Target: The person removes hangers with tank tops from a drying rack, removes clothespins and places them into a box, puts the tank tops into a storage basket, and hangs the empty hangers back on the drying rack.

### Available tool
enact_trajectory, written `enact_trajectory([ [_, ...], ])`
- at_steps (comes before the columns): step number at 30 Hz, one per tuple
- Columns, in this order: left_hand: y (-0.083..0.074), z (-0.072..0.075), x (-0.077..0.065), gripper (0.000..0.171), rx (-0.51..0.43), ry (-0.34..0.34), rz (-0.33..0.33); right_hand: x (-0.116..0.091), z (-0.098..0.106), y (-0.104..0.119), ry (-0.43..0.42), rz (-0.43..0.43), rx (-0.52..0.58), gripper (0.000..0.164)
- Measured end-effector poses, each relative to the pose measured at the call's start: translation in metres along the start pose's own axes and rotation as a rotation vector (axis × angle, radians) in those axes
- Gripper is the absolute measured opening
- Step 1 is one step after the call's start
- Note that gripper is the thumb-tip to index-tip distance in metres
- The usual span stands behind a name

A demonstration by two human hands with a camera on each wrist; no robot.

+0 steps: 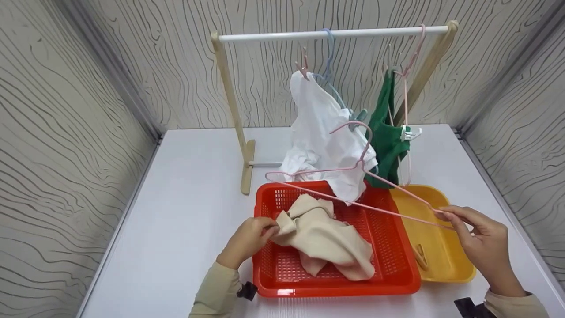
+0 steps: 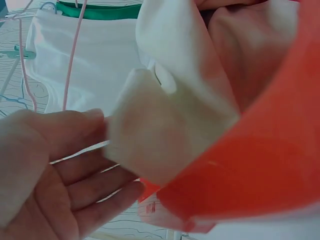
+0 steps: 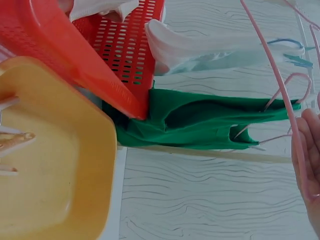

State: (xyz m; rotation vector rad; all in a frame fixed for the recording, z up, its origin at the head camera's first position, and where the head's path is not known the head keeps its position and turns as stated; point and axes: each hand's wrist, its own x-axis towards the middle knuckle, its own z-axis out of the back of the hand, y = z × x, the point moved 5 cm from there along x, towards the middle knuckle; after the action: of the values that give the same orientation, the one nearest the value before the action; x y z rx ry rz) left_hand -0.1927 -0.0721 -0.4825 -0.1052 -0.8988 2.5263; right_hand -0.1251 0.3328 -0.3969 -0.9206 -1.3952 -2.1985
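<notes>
A crumpled beige garment (image 1: 324, 234) lies in the red basket (image 1: 335, 291). At its left edge, my left hand (image 1: 251, 238) pinches a folded corner of the cloth. The left wrist view shows that corner (image 2: 145, 130) right at the fingertips, partly covering them. My right hand (image 1: 483, 240) grips one end of a pink hanger (image 1: 397, 214) between thumb and fingers. This hanger carries nothing and stretches leftward over the basket, its hook pointing up. Only part of the right hand (image 3: 310, 150) shows in the right wrist view, beside the pink wire.
Behind the basket stands a drying rack with a white bar (image 1: 282, 36) and wooden legs. A white garment (image 1: 322, 119) hangs there on a blue hanger, and a green garment (image 1: 386, 132) on a pink one, both clipped. A yellow tub (image 1: 441, 247) holding clothes pegs (image 1: 421, 256) stands right of the basket.
</notes>
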Motion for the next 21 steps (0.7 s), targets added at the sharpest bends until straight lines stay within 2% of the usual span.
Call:
enact_trajectory([
  [2,0.0,-0.001,0.0,0.016,-0.001,0.018,0.002,0.001,-0.005,0.003,-0.008,0.0,-0.017,0.022],
  [9,0.001,0.001,0.001,0.019,-0.023,0.027,0.014,0.007,-0.024,0.018,-0.002,0.0,-0.231,0.029],
  [18,0.0,0.001,0.003,0.019,-0.031,0.02,0.031,0.012,-0.049,0.029,-0.024,0.002,-0.291,0.033],
  [21,-0.002,0.001,0.004,0.018,-0.026,0.009,0.024,0.015,-0.059,0.037,-0.028,0.035,-0.288,0.034],
])
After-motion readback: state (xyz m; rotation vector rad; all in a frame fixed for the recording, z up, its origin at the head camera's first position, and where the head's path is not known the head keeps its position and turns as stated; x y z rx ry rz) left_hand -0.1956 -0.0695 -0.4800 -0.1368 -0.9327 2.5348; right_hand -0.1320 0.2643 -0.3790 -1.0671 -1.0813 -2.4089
